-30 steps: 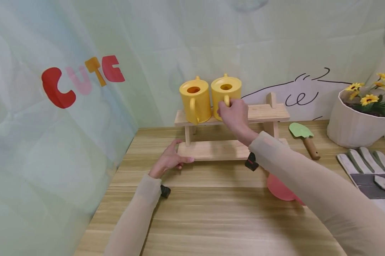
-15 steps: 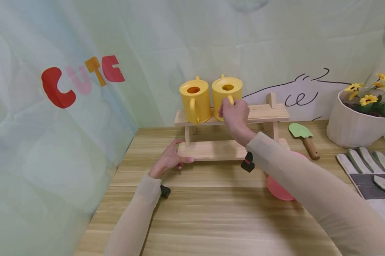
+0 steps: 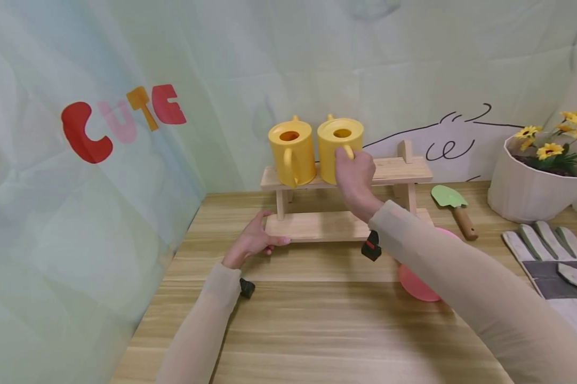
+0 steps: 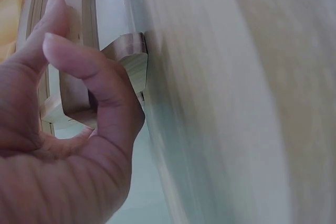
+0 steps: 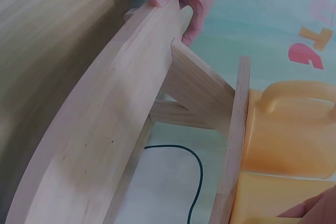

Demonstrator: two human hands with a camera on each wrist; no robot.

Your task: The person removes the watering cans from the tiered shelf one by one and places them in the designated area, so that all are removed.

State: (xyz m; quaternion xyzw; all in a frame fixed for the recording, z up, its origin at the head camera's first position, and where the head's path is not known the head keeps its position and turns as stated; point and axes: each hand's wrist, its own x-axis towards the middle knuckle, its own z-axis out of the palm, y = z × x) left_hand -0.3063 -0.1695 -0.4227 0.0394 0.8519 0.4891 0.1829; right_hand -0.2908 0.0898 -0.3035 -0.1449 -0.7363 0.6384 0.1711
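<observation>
1. Watering cans first, since that's what the hands are busy with: two yellow ones sit side by side at the left end of the top board of a little two-tier wooden rack (image 3: 394,169). More on them further down, going near to far.

2. Closest in is the bare wooden table (image 3: 317,325), with both sleeved forearms stretching across it.

3. A pink round thing (image 3: 415,285) lies on the table, mostly hidden under the right forearm. Can't tell what it is.

4. Left hand (image 3: 252,240) is at the front left corner of the rack's lower board. Thumb lies on top of the board and the fingers curl round its end, so it pinches the corner. My guess is it's there to steady the rack.

5. Off to the right lie grey and white work gloves (image 3: 552,264), and further back a small trowel (image 3: 454,205) with a green blade and wooden handle.

6. Right hand (image 3: 355,173) is up at the top board, fingers wrapped round the handle of the right can (image 3: 338,141). That can stands upright on the board, touching or nearly touching the left can (image 3: 290,149), with its handle facing the person, which makes it easy to grab.

7. Far right corner: a white pot of sunflowers (image 3: 533,194).

8. Behind everything hangs a pale backdrop with red, pink and orange "CUTE" letters (image 3: 122,120) on the left.
</observation>
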